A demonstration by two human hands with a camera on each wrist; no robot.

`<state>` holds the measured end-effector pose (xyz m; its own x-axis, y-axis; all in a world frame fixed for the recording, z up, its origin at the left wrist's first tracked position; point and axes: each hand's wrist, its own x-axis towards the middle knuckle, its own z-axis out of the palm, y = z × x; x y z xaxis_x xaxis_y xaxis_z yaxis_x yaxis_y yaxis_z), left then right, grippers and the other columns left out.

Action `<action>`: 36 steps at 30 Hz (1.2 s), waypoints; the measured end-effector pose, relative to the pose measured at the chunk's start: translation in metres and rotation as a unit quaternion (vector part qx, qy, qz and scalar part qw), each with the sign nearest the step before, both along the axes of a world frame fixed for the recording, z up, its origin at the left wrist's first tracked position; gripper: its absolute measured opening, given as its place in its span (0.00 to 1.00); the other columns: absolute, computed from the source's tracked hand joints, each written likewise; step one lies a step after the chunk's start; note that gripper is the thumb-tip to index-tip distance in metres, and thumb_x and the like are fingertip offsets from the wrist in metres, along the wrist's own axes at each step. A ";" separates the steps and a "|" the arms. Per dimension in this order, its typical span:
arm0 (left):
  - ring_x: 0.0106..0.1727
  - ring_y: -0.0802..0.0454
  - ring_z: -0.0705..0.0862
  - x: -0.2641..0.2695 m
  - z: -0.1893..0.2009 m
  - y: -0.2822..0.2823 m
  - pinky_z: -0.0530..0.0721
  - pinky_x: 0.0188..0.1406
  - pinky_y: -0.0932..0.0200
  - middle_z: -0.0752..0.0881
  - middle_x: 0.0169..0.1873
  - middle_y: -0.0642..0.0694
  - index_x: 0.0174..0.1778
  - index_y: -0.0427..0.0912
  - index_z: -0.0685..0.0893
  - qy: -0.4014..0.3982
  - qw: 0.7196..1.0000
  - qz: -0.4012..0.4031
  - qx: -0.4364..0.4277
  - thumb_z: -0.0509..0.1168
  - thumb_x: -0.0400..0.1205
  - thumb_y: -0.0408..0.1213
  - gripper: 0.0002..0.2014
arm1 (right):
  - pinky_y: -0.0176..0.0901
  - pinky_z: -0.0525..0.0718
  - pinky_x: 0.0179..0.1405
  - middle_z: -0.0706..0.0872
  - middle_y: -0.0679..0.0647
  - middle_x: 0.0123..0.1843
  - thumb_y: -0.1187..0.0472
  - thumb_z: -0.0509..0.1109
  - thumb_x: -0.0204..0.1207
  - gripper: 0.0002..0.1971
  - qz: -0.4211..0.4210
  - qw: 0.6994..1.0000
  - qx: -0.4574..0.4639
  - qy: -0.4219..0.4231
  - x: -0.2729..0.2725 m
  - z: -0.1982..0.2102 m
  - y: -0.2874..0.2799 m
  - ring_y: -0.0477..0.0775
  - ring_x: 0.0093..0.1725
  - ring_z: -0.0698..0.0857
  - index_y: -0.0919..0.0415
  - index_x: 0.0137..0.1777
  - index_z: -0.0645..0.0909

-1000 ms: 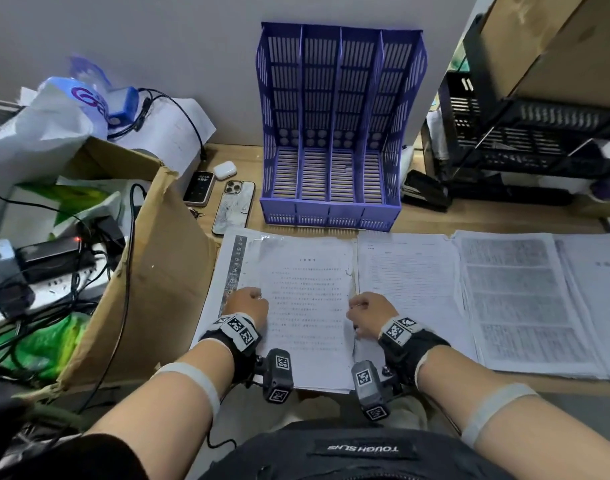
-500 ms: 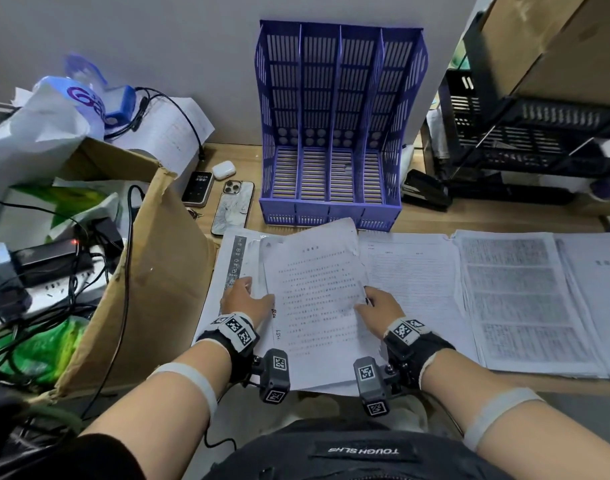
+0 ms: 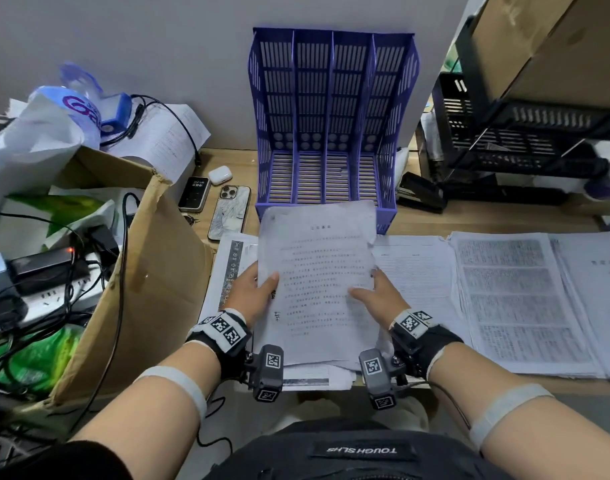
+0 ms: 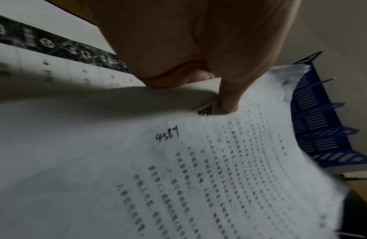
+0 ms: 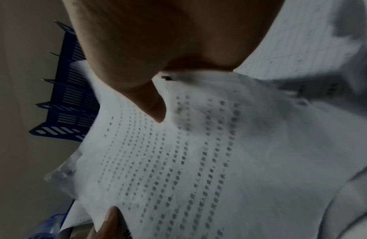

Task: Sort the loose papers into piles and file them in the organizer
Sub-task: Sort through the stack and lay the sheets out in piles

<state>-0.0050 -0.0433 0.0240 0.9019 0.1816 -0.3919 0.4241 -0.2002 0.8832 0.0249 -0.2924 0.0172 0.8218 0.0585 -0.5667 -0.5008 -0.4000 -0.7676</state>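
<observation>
A stack of printed papers (image 3: 317, 278) is lifted off the desk, its far edge tilted up toward the blue organizer (image 3: 331, 109). My left hand (image 3: 255, 292) pinches the stack's left edge, thumb on top (image 4: 229, 103). My right hand (image 3: 372, 299) pinches the right edge, thumb on the page (image 5: 151, 105). The organizer stands against the wall with several empty slots. Under the stack lies a sheet with a dark printed strip (image 3: 236, 265).
Further paper piles (image 3: 514, 299) cover the desk to the right. Two phones (image 3: 230, 213) and an earbud case (image 3: 220, 174) lie left of the organizer. A cardboard box (image 3: 147, 271) stands at left, a black stapler (image 3: 421, 194) and black racks (image 3: 525, 133) at right.
Both hands took hold of the paper stack at its side edges and raised it off the desk toward the organizer; earlier they rested curled on the flat pile.
</observation>
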 end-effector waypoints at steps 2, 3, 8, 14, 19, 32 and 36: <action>0.56 0.52 0.88 0.009 0.005 -0.003 0.86 0.50 0.67 0.88 0.61 0.46 0.68 0.42 0.82 -0.005 0.999 0.009 -0.044 0.63 0.87 0.37 0.14 | 0.50 0.77 0.68 0.80 0.51 0.65 0.56 0.77 0.73 0.35 -0.013 1.000 0.016 -0.012 0.002 0.010 -0.005 0.54 0.63 0.81 0.57 0.75 0.61; 0.57 0.48 0.89 0.015 0.009 -0.006 0.89 0.54 0.57 0.89 0.61 0.45 0.66 0.45 0.83 0.001 0.997 0.021 -0.071 0.64 0.86 0.41 0.14 | 0.48 0.77 0.65 0.80 0.50 0.61 0.58 0.77 0.74 0.34 -0.021 0.999 0.030 -0.015 0.003 0.013 -0.010 0.53 0.61 0.81 0.55 0.74 0.60; 0.66 0.41 0.86 0.052 0.009 -0.028 0.80 0.68 0.32 0.89 0.63 0.48 0.61 0.58 0.85 -0.006 0.990 0.044 -0.135 0.68 0.75 0.57 0.20 | 0.62 0.81 0.69 0.89 0.55 0.61 0.56 0.80 0.67 0.28 -0.040 0.990 0.132 0.020 0.004 0.023 -0.050 0.59 0.62 0.88 0.56 0.67 0.78; 0.65 0.44 0.87 0.076 0.031 -0.115 0.82 0.68 0.35 0.89 0.63 0.47 0.64 0.51 0.84 -0.030 0.988 -0.032 -0.146 0.67 0.80 0.47 0.16 | 0.50 0.86 0.59 0.89 0.47 0.59 0.64 0.71 0.79 0.14 -0.102 0.992 0.059 -0.054 -0.007 0.039 -0.119 0.50 0.58 0.88 0.51 0.63 0.80; 0.64 0.45 0.87 0.083 0.024 -0.205 0.83 0.67 0.36 0.88 0.63 0.49 0.67 0.57 0.80 -0.010 0.984 -0.138 -0.112 0.70 0.72 0.46 0.25 | 0.54 0.80 0.69 0.84 0.46 0.63 0.65 0.68 0.79 0.22 -0.092 0.995 -0.022 -0.017 -0.027 0.042 -0.201 0.53 0.65 0.83 0.43 0.67 0.71; 0.58 0.40 0.89 0.075 0.013 -0.480 0.89 0.58 0.39 0.89 0.61 0.42 0.70 0.43 0.79 0.085 0.959 -0.257 -0.082 0.63 0.85 0.32 0.17 | 0.37 0.73 0.52 0.85 0.55 0.56 0.67 0.59 0.81 0.17 -0.202 0.937 -0.282 -0.037 -0.052 0.054 -0.450 0.58 0.52 0.82 0.52 0.66 0.76; 0.61 0.39 0.87 0.076 0.010 -0.532 0.89 0.58 0.42 0.86 0.65 0.38 0.73 0.40 0.75 0.118 0.941 -0.283 -0.145 0.61 0.86 0.27 0.19 | 0.39 0.73 0.52 0.85 0.59 0.58 0.71 0.56 0.79 0.21 -0.225 0.920 -0.318 -0.048 -0.037 0.060 -0.493 0.59 0.51 0.81 0.55 0.68 0.77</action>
